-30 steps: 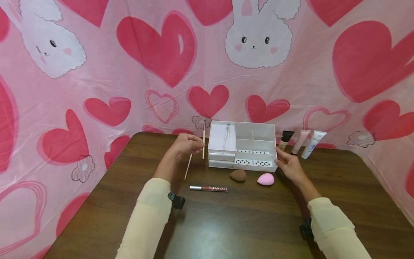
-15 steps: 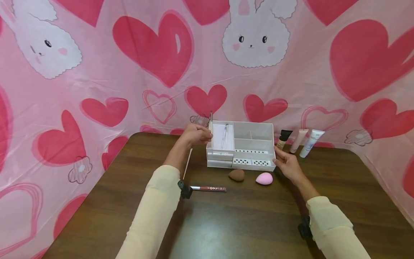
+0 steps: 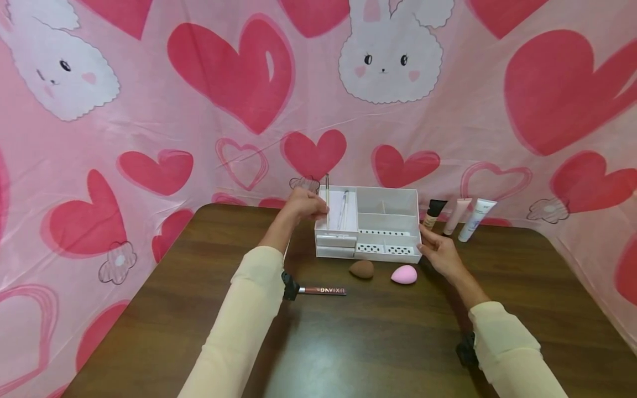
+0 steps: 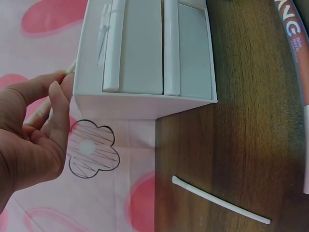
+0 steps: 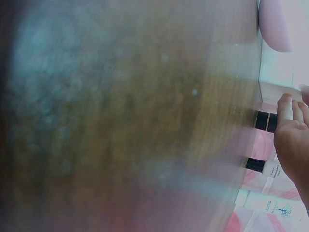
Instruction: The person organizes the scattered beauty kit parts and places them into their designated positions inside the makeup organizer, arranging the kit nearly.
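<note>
A white desk organizer [image 3: 387,260] with several compartments stands at the back of the table. My left hand [image 3: 307,204] pinches a makeup brush [image 3: 327,190] upright, its lower end over the organizer's left compartment. More slim brushes [image 3: 343,210] lean inside that same compartment. My right hand [image 3: 440,251] rests against the organizer's right side, fingers fairly straight. In front of the organizer lie a brown makeup sponge [image 3: 362,269] and a pink makeup sponge [image 3: 404,275]. In the left wrist view, the fingertips are partly hidden behind the organizer, and a thin pale stick [image 4: 219,201] lies on the table.
A lip gloss tube [image 3: 323,291] lies near my left wrist. Right of the organizer stand a black-capped tube [image 3: 434,213], a pink tube [image 3: 456,216] and a white tube [image 3: 476,220]. A heart-patterned cloth [image 3: 239,72] hangs behind the brown table [image 3: 378,342].
My left hand has carried the brush rightward from beside the organizer to over its left compartment. The right hand keeps its place at the organizer's side.
</note>
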`<state>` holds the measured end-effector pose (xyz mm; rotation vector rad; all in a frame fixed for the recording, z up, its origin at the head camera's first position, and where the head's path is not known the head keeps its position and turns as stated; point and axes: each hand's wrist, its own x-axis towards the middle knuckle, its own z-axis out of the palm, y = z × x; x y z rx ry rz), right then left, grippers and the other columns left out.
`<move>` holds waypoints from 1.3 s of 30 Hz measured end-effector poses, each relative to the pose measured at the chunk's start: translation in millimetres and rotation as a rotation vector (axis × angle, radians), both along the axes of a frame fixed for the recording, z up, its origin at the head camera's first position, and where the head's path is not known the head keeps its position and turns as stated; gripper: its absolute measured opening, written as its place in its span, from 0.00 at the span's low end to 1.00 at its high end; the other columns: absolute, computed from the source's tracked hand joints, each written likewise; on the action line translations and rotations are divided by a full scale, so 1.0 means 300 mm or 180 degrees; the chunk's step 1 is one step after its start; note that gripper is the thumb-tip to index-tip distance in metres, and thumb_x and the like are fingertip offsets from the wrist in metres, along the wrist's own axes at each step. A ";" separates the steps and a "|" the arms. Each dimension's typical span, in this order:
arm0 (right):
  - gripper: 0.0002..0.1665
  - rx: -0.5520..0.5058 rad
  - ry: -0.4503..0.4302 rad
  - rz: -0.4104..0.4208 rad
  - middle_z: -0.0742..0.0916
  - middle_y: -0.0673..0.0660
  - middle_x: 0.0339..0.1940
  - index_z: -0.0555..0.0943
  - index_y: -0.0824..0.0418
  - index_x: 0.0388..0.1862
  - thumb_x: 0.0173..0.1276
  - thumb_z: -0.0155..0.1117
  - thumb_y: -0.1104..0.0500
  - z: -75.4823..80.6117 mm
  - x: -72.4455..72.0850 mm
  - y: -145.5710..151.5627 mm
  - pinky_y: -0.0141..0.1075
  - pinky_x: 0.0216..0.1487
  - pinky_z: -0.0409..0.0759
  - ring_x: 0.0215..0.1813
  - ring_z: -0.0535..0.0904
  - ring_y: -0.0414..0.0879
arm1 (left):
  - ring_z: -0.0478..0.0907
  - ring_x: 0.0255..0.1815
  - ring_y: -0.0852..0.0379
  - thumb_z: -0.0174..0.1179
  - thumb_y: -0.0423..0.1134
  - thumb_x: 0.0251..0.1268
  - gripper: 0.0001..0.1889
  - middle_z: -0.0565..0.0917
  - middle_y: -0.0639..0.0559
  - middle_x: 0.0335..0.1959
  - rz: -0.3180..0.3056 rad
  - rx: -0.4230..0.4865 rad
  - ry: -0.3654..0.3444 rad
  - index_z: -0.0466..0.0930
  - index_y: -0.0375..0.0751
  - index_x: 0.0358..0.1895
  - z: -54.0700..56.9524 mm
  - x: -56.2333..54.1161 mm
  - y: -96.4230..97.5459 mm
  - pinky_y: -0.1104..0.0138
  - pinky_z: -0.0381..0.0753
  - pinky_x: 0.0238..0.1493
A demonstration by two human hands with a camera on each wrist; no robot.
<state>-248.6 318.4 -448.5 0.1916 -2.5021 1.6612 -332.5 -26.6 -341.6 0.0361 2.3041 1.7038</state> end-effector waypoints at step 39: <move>0.35 -0.0109 -0.0008 -0.0018 0.66 0.74 0.75 0.60 0.77 0.75 0.71 0.55 0.76 -0.004 -0.002 -0.003 0.10 0.53 0.72 0.66 0.70 0.29 | 0.77 0.16 0.64 0.62 0.24 0.56 0.10 0.80 0.54 0.12 -0.0106 -0.0479 0.0401 0.89 0.22 0.38 -0.011 0.028 0.024 0.76 0.79 0.22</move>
